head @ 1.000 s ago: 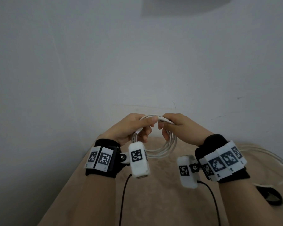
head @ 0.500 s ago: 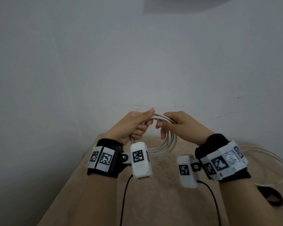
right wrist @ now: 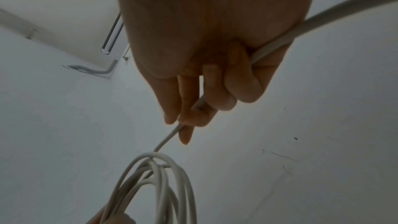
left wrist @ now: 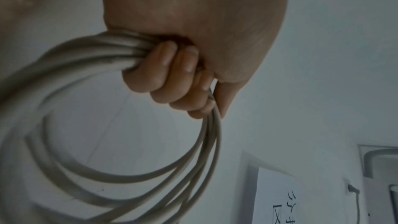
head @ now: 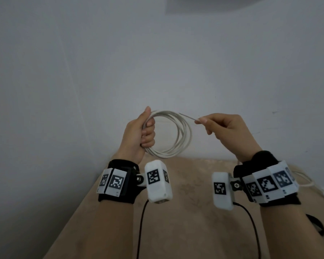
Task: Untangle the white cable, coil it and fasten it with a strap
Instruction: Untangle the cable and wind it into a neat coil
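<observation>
A white cable (head: 183,135) hangs as a coil of several loops in front of the wall, above the table. My left hand (head: 140,133) grips the coil's left side, fingers curled round the bundle (left wrist: 120,52). My right hand (head: 223,129) holds the free strand (head: 188,117) leading off the coil's top; it runs through my curled fingers (right wrist: 217,91) and out behind my palm (right wrist: 336,11). A black strap (head: 315,224) lies on the table at the lower right, partly behind my right forearm.
A beige patterned table (head: 191,221) stands against a pale wall (head: 157,62). The cable's loose remainder (head: 305,179) lies on the table at the right. Black leads (head: 140,228) hang from the wrist cameras. Wall fittings (right wrist: 112,37) and a printed paper (left wrist: 277,198) show in the wrist views.
Both hands have risen and moved apart. The right hand slid off the coil along the free strand to the right, while the left hand kept the coil, which now hangs open as a ring.
</observation>
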A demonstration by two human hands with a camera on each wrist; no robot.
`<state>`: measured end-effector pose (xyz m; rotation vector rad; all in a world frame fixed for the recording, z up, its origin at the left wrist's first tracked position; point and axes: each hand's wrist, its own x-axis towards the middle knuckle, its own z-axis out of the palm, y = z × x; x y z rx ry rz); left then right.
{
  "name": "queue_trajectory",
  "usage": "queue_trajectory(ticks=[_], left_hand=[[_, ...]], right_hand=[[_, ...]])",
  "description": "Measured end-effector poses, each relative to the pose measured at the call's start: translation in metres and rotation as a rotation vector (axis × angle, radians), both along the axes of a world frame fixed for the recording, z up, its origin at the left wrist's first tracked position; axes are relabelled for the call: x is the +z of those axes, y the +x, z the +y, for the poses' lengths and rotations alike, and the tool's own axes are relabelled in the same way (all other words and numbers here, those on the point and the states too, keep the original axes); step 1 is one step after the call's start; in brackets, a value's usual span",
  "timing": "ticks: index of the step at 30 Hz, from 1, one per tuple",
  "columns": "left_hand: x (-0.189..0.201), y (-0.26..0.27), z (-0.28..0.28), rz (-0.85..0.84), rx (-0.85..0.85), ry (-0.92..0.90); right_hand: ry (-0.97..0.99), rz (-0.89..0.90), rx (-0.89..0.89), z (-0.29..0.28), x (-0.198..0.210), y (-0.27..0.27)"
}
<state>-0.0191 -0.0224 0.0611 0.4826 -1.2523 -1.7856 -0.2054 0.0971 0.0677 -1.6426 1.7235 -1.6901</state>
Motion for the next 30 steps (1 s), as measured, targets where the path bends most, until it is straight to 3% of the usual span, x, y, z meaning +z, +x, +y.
queue_trajectory(ticks=[9,16,30], left_hand=[[0.002,0.007,-0.004,0.209,0.062,0.128],[0.005,0.002,-0.001,0.319,0.038,0.196],[0.006,-0.011,0.011,0.242,-0.058,0.128]], right_hand=[[-0.087,-0.1,-0.065,0.002,0.005,-0.002],[0.134,-0.078,0.187,0.001,0.001,0.006],[0.179,-0.109,0.151,-0.009,-0.004,0.031]])
